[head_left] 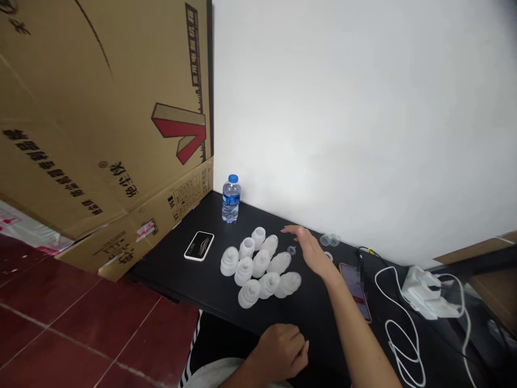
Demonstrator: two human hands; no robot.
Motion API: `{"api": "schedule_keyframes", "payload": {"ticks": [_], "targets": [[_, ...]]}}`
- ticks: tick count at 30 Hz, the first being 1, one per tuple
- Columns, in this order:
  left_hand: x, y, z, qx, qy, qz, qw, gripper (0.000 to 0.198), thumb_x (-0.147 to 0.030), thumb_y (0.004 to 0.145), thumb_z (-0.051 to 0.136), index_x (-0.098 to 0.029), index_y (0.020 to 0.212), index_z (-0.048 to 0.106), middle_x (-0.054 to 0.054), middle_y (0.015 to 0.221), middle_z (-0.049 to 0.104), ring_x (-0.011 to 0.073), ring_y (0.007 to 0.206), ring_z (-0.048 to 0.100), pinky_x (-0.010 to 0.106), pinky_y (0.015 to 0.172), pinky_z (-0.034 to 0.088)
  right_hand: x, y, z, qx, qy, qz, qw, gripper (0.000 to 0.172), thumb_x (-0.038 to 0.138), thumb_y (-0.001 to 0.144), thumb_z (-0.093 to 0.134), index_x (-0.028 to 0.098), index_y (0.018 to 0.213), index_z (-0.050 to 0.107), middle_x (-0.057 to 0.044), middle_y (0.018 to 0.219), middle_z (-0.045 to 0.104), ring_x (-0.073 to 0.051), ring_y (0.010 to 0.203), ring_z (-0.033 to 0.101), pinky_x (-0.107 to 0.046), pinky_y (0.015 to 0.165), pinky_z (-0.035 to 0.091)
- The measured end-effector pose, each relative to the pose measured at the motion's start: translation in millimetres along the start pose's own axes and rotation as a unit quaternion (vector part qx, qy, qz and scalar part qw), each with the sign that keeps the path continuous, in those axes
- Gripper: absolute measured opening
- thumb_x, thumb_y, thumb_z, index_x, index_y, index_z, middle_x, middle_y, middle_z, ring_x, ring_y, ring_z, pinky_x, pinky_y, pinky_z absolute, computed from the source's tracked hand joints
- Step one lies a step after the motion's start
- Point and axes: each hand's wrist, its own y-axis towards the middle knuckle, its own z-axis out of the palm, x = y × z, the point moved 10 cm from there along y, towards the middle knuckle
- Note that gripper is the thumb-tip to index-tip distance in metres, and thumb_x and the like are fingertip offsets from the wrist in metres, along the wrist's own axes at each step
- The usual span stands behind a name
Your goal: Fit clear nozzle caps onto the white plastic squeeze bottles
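Note:
My right hand (309,250) hovers over the black table with its fingers stretched out and nothing seen in it. Beside its fingertips lies a small translucent ring-like cap (291,250). Left of it, several small whitish translucent plastic containers (262,262) stand close together in rows; most have stepped, rounded tops. Two at the back, one of them this white container (246,248), show open round mouths. My left hand (281,349) is curled into a loose fist near the table's front edge, above my lap. Its palm side is partly hidden, and no object shows in it.
A water bottle (231,199) stands by the wall, with a black-and-white flat device (199,246) before it. Clear small cups (330,239) and a white ring (328,256) lie behind my right wrist. A phone (355,291), white cable (404,345) and power strip (428,293) occupy the right. A large carton (100,134) borders the left.

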Motion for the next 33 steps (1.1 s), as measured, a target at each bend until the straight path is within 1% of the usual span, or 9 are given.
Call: {"api": "schedule_keyframes", "payload": {"ticks": [4, 9, 12, 16, 20, 23, 28, 30, 33], "targets": [[2.6, -1.1, -0.4, -0.001, 0.011, -0.009, 1.0, 0.02, -0.012, 0.091, 0.066, -0.026, 0.081, 0.055, 0.001, 0.068, 0.063, 0.0187, 0.057, 0.065, 0.034, 0.05, 0.041, 25.6, 54.5, 40.8, 0.087, -0.011, -0.016, 0.996, 0.059, 0.071, 0.109, 0.054, 0.027, 0.09, 0.089, -0.005, 0.102, 0.086, -0.03, 0.103, 0.077, -0.044, 0.1, 0.058], [6.3, -2.6, -1.0, 0.003, 0.016, -0.024, 1.0, 0.024, -0.011, 0.087, 0.068, -0.026, 0.078, 0.052, 0.0, 0.066, 0.063, 0.0182, 0.056, 0.065, 0.034, 0.049, 0.038, -4.1, 85.8, 79.7, 0.148, -0.013, 0.055, 0.987, 0.062, 0.074, 0.1, 0.068, 0.025, 0.067, 0.085, -0.003, 0.063, 0.076, -0.024, 0.062, 0.07, -0.039, 0.077, 0.059], [7.0, -3.0, -2.2, 0.007, 0.013, -0.024, 1.0, 0.024, -0.01, 0.087, 0.067, -0.026, 0.077, 0.051, 0.0, 0.067, 0.063, 0.0186, 0.057, 0.066, 0.033, 0.051, 0.038, -21.6, 94.5, 70.8, 0.114, 0.006, 0.074, 0.991, 0.063, 0.076, 0.097, 0.07, 0.023, 0.066, 0.083, -0.004, 0.064, 0.077, -0.023, 0.061, 0.069, -0.037, 0.073, 0.058], [7.5, -3.4, -2.6, 0.013, 0.001, -0.023, 1.0, 0.024, -0.01, 0.091, 0.062, -0.026, 0.076, 0.05, 0.001, 0.066, 0.062, 0.0191, 0.058, 0.065, 0.034, 0.052, 0.04, -39.0, 83.8, 15.4, -0.009, 0.033, 0.084, 0.996, 0.08, 0.083, 0.104, 0.046, 0.018, 0.078, 0.082, -0.009, 0.078, 0.081, -0.024, 0.071, 0.072, -0.034, 0.069, 0.059], [8.9, -3.4, -4.8, 0.008, -0.014, -0.038, 0.999, 0.025, -0.01, 0.095, 0.056, -0.027, 0.077, 0.048, 0.001, 0.065, 0.06, 0.0194, 0.057, 0.063, 0.035, 0.052, 0.04, -49.4, 16.6, -54.2, -0.178, 0.02, 0.068, 0.981, 0.069, 0.081, 0.102, 0.05, 0.02, 0.085, 0.076, -0.006, 0.082, 0.077, -0.025, 0.083, 0.069, -0.034, 0.077, 0.058], [10.8, -2.1, -10.0, 0.0, -0.051, -0.058, 0.997, 0.023, -0.011, 0.098, 0.054, -0.026, 0.081, 0.049, 0.001, 0.07, 0.062, 0.019, 0.06, 0.064, 0.033, 0.056, 0.043, -66.9, -63.8, -78.3, -0.27, 0.004, 0.082, 0.959, 0.056, 0.075, 0.098, 0.065, 0.02, 0.094, 0.071, -0.004, 0.083, 0.073, -0.023, 0.077, 0.066, -0.032, 0.072, 0.054], [22.4, -0.5, -14.2, 0.019, -0.121, -0.125, 0.985, 0.011, -0.016, 0.102, 0.055, -0.025, 0.097, 0.059, 0.003, 0.085, 0.067, 0.0197, 0.077, 0.069, 0.031, 0.069, 0.053, -109.2, -193.0, -69.4, -0.385, 0.061, 0.119, 0.913, 0.046, 0.064, 0.094, 0.079, 0.024, 0.107, 0.062, -0.004, 0.092, 0.073, -0.022, 0.079, 0.071, -0.031, 0.07, 0.058], [28.1, -0.8, -12.3, 0.031, -0.135, -0.155, 0.978, 0.009, -0.018, 0.104, 0.055, -0.025, 0.103, 0.062, 0.002, 0.088, 0.067, 0.0175, 0.076, 0.068, 0.029, 0.071, 0.055, -119.3, -221.2, -53.3, -0.374, 0.083, 0.139, 0.913, 0.046, 0.057, 0.097, 0.08, 0.024, 0.123, 0.061, -0.005, 0.1, 0.075, -0.022, 0.086, 0.074, -0.031, 0.076, 0.061], [33.5, -0.1, -14.5, 0.009, -0.125, -0.187, 0.974, 0.021, -0.023, 0.105, 0.06, -0.024, 0.125, 0.063, 0.005, 0.105, 0.07, 0.0152, 0.073, 0.067, 0.029, 0.071, 0.059, -120.6, -232.3, -24.0, -0.292, 0.1, 0.156, 0.938, 0.048, 0.051, 0.1, 0.078, 0.024, 0.137, 0.065, -0.009, 0.114, 0.079, -0.025, 0.098, 0.077, -0.034, 0.087, 0.063]]}}
